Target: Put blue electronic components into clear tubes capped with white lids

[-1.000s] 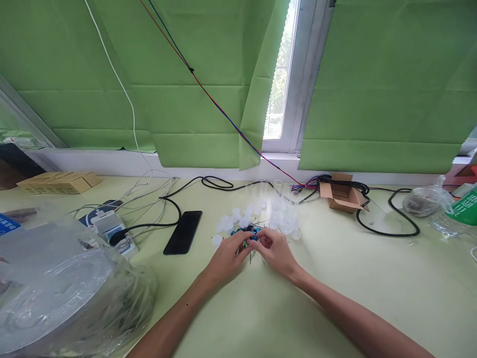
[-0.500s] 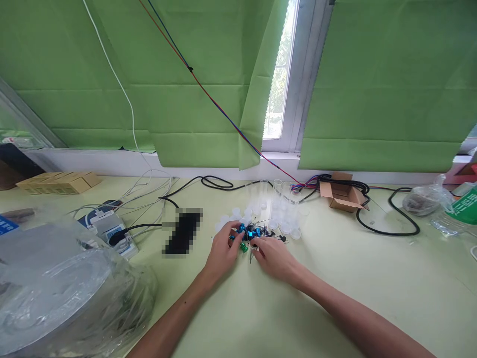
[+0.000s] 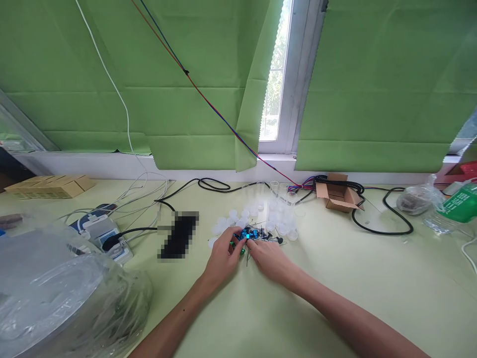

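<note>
Both hands meet at the middle of the frame, a little below its centre, over a small pile of blue parts [image 3: 255, 232] on the pale green table [image 3: 335, 308]. The left hand [image 3: 224, 252] comes in from the lower left, its thumb and fingers bent inward at the near left edge of the pile; whether the tips pinch a piece is too small to tell. The right hand [image 3: 271, 257] lies low at the near side, fingers curled and tips close to the left thumb; what they grip, if anything, is hidden.

Green parts [image 3: 242, 251] show just under the left hand, and thin metal legs [image 3: 247, 260] poke out toward the viewer between the hands. A dark part [image 3: 280, 240] lies at the right end of the pile. Behind it, toward the centre of the frame, white caps [image 3: 282, 228] spread out in a loose cluster, with clear tubes [image 3: 274, 185] beyond.

Since the legs look thin and tangled, the handling likely calls for a light fingertip pinch on the coloured bodies, not a pull on the wire. One hand could steady the heap while the other frees a single piece, lifting slowly so that neighbours do not come along. Keeping the wrists low and away from the caps should stop them from rolling.
</note>
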